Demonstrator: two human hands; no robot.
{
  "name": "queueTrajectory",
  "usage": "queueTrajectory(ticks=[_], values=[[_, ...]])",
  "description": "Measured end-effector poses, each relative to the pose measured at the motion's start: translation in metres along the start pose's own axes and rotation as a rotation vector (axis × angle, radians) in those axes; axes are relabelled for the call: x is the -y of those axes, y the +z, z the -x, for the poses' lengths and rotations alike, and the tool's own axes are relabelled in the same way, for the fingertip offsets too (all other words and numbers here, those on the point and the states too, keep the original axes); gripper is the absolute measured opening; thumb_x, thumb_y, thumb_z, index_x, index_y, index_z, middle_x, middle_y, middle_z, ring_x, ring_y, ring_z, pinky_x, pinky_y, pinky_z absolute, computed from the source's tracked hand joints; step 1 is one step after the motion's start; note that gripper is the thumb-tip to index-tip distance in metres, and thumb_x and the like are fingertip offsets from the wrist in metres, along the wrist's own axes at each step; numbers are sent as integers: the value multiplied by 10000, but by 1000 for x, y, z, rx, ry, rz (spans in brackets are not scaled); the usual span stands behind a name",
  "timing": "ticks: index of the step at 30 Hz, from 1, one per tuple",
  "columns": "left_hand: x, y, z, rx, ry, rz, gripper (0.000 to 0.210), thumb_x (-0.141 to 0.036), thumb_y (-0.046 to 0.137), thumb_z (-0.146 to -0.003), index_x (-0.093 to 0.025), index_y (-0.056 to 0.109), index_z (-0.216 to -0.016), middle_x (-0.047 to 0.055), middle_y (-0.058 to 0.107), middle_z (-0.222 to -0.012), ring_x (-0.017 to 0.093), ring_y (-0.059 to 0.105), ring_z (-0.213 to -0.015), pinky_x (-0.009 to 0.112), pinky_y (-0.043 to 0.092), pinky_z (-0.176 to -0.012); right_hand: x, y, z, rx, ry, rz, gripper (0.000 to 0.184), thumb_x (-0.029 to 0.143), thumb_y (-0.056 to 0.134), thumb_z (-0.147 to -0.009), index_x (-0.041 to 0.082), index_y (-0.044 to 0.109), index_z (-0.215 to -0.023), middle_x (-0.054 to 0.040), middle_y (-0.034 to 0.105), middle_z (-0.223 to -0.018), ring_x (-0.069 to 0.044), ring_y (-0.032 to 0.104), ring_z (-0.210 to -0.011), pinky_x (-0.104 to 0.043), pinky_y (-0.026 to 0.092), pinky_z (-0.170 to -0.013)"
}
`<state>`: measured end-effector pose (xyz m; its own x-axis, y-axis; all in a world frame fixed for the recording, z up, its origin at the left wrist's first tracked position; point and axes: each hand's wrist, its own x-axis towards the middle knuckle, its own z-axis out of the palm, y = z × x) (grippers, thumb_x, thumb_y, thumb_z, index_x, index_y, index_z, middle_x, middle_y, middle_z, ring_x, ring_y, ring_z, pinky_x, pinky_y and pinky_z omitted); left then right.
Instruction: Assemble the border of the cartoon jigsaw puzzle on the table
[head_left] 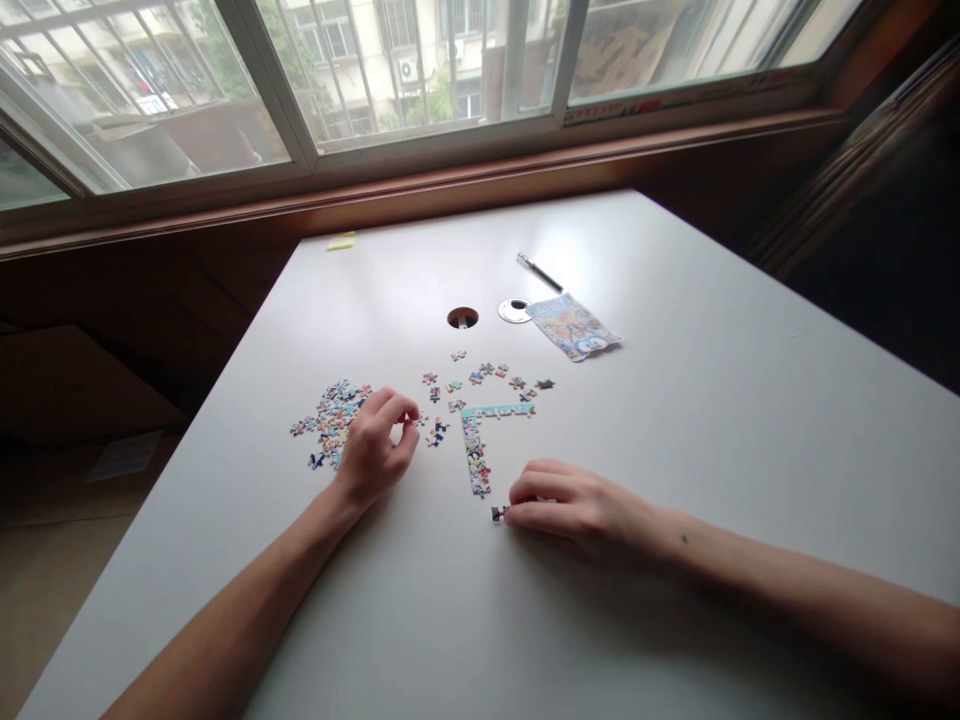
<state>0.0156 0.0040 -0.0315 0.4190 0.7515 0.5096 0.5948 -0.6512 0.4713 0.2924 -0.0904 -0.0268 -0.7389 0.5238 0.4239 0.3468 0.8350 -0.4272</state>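
Note:
My left hand (379, 437) is closed in a pinch just right of a heap of loose jigsaw puzzle pieces (328, 425). A small puzzle piece (421, 420) shows at its fingertips, mostly hidden. Low over the table, my right hand (566, 497) has its fingers closed on a dark puzzle piece (498, 514), partly covered by the fingers. That piece lies below the lower end of a joined puzzle border (475, 455). The border forms a corner, with a light blue top strip (496, 410) running right. Several single pieces (487, 370) are scattered above it.
On the white table (712, 400) lie a colourful printed packet (574, 327), a dark pen (540, 272) and a round silver cover (514, 311). A cable hole (463, 318) opens beside the cover. A yellow slip (341, 241) is at the far left edge, below the window.

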Motion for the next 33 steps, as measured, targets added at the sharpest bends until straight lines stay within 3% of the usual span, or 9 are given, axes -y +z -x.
queueTrajectory(ticks=[6,12,19,25,33], values=[[-4,2,3,52,238,-46,157,-54,572,-813,-192,630,-860,48,613,-873,195,541,-852,343,483,-788,2,-1,-4,7,-20,26,212,80,465,-972,132,670,-990,-106,659,-899,-160,536,-822,-285,493,-739],[-13,0,6,188,422,9,209,-70,637,-773,-220,675,-913,48,668,-918,222,555,-956,372,493,-845,2,3,-5,-6,-18,34,202,103,481,-978,138,673,-1030,-104,672,-910,-165,562,-838,-298,508,-756],[-21,-3,6,303,483,142,160,-154,678,-788,-251,724,-907,31,676,-855,193,544,-852,361,499,-822,-2,9,-5,-92,56,-3,232,82,510,-959,159,689,-1085,-105,693,-969,-165,605,-880,-300,523,-786],[-23,0,7,342,508,187,261,-168,677,-792,-280,717,-1024,13,728,-1080,223,591,-1084,404,471,-973,-3,12,-9,-96,52,-9,234,87,511,-959,155,696,-1085,-108,698,-961,-170,612,-878,-305,531,-782],[-20,2,6,433,527,191,212,-207,673,-821,-293,719,-1009,-2,741,-1115,210,622,-1103,393,456,-990,-4,15,-8,-70,68,33,225,114,508,-970,163,682,-1105,-111,682,-983,-181,610,-923,-317,544,-809]])
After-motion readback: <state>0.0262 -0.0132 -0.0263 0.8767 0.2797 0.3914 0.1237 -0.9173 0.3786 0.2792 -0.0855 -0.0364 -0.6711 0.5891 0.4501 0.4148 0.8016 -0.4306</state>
